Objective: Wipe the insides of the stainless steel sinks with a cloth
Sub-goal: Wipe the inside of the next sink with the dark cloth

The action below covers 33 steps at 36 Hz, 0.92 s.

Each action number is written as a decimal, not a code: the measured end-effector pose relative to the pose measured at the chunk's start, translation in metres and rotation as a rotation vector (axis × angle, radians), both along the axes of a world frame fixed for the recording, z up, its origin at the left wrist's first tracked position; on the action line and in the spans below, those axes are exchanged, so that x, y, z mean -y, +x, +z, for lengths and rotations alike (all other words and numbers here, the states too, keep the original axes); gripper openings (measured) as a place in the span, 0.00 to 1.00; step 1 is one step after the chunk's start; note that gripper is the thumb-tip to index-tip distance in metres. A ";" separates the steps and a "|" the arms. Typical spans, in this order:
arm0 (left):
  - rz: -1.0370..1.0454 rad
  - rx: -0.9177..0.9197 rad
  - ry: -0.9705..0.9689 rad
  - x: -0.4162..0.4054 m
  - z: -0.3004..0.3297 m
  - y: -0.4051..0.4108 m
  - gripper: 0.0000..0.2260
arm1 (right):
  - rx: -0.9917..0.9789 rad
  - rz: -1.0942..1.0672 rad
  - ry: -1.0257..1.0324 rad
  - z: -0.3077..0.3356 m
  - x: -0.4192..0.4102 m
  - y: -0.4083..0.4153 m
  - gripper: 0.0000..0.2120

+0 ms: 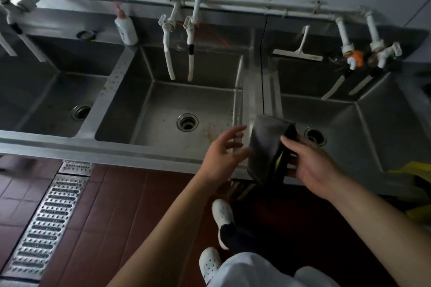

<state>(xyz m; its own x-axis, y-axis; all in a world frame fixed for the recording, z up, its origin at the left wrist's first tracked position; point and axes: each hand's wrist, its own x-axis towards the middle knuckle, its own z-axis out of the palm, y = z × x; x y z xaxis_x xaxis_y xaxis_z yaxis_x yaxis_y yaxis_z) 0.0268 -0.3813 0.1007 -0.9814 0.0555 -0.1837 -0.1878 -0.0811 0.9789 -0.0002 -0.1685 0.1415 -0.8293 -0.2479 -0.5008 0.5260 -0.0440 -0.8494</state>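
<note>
Three steel sinks (163,105) line a grey wall above a red tiled floor (121,205). The right hand (310,165) grips a dark cloth (265,147) over the divider. The left hand (224,154) reaches toward it, fingers spread and holding nothing.

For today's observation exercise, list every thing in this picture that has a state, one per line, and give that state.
cloth: dark, folded, draped over the sink's front edge, held
right hand: grips the cloth
left hand: open, fingers spread, beside the cloth
middle sink: no standing water, stained floor, drain unplugged
right sink: no standing water
squeegee: resting on the right sink's back ledge
soap bottle: upright
</note>
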 end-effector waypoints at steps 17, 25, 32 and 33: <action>0.318 0.493 -0.103 0.191 -0.031 -0.101 0.18 | 0.288 0.533 -0.080 -0.096 0.215 -0.136 0.16; 0.461 0.505 -0.503 0.287 -0.068 -0.112 0.31 | 0.267 0.507 0.072 -0.126 0.307 -0.176 0.14; 0.320 0.353 -1.014 0.380 -0.090 -0.125 0.27 | 0.146 0.235 0.281 -0.144 0.375 -0.202 0.13; 0.304 0.347 -1.024 0.391 -0.093 -0.124 0.27 | 0.081 0.207 0.359 -0.141 0.390 -0.209 0.13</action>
